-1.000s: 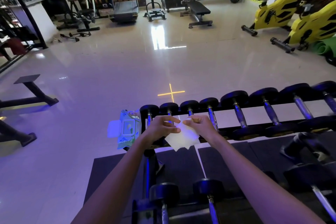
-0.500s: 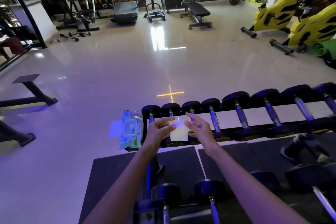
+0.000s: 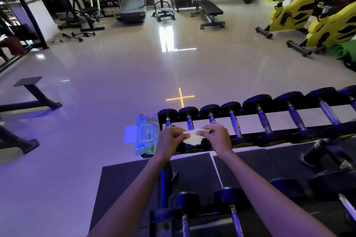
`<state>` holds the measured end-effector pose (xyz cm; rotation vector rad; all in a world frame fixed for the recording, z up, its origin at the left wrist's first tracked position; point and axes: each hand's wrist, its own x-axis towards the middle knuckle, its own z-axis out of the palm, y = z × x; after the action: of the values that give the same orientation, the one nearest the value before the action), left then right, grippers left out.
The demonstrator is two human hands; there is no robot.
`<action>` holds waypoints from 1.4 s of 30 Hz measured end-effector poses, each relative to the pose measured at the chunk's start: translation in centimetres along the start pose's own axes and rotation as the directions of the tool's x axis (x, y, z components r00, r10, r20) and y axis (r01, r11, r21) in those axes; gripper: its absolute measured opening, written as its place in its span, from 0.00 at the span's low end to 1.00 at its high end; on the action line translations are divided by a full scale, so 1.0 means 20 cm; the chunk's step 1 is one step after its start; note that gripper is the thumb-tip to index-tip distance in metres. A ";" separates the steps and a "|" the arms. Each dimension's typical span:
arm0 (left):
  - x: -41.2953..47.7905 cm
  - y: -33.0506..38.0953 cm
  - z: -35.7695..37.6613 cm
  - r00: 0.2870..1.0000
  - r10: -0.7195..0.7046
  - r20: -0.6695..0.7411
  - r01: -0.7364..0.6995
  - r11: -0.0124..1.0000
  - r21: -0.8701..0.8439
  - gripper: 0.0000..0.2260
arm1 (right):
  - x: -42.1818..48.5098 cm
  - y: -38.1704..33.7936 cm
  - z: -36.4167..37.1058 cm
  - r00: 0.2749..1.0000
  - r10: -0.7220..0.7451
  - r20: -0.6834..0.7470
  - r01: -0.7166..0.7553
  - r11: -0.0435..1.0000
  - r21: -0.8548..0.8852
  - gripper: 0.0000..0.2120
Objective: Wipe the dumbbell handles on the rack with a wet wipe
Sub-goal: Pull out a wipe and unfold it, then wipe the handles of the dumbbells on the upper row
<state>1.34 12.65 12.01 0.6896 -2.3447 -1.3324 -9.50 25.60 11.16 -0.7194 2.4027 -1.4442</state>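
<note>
Wet wipe, pinched between left hand and right hand above rack left end; dumbbell handles just beneath, lying front-to-back across rack, equally near both hands.

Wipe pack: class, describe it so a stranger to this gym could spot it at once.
Find the long dumbbell rack in the foreground. At its left end, beside the left hand, lies the wipe pack. It is the only pale green soft thing there, white flap open, among black dumbbells.
</note>
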 end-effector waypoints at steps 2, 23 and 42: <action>0.00 -0.03 -0.03 0.999 -0.037 0.016 0.038 0.997 -0.066 0.01 | 0.01 0.00 0.03 0.999 0.043 -0.006 -0.042 0.995 0.087 0.08; 0.40 -0.51 0.05 0.781 -0.545 -0.304 0.490 0.837 -0.243 0.06 | 0.23 0.39 0.57 0.727 0.584 0.362 -0.665 0.729 0.161 0.12; 0.61 -0.78 0.09 0.777 -0.004 0.629 -0.521 0.556 0.648 0.11 | 0.23 0.48 0.85 0.489 0.769 0.412 -0.828 0.260 0.496 0.18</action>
<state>-5.87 0.03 -1.67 0.0472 -3.3983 -0.2302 -8.58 14.03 -5.29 0.5889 1.4800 -1.4730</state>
